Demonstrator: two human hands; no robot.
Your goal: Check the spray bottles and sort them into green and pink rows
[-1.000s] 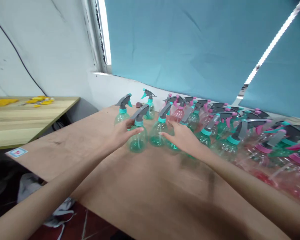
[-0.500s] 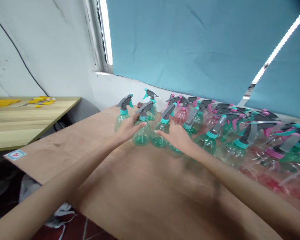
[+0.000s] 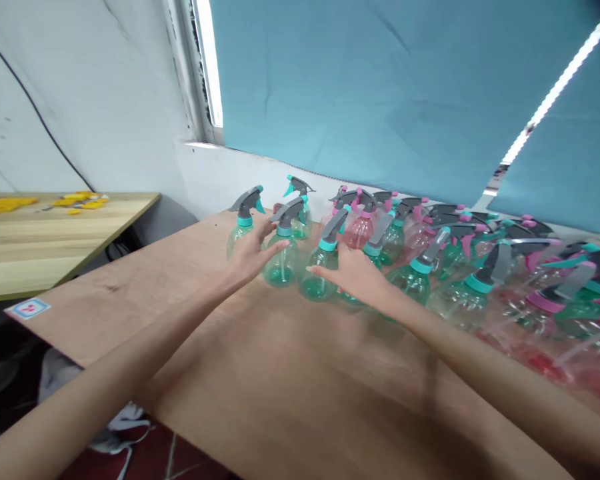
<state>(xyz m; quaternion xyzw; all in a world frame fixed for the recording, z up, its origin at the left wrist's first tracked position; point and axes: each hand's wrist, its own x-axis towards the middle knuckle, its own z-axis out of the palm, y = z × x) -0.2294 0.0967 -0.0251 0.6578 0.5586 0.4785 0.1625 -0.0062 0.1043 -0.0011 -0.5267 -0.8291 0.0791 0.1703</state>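
My left hand point(image 3: 251, 257) is at the left side of a green spray bottle point(image 3: 281, 267) with a grey trigger head and turquoise collar. Its thumb stretches over the front of that bottle, apart from the fingers near the neck. With the thumb in front and the fingers partly hidden behind, my right hand point(image 3: 356, 272) grips another green spray bottle point(image 3: 316, 280) from its right side. Both bottles stand upright, side by side. A further green spray bottle point(image 3: 239, 235) is just beyond my left hand, and one more point(image 3: 304, 217) stands behind.
Several green, clear and pink spray bottles point(image 3: 414, 283) crowd the right side of the brown wooden table point(image 3: 260, 373). A blue sheet point(image 3: 380, 87) covers the window behind. At left is a second table point(image 3: 40, 250) with yellow pieces point(image 3: 83, 200).
The bottle in my right hand has come slightly toward me. My left thumb and fingers are a little further apart around the left bottle. The view has shifted slightly.
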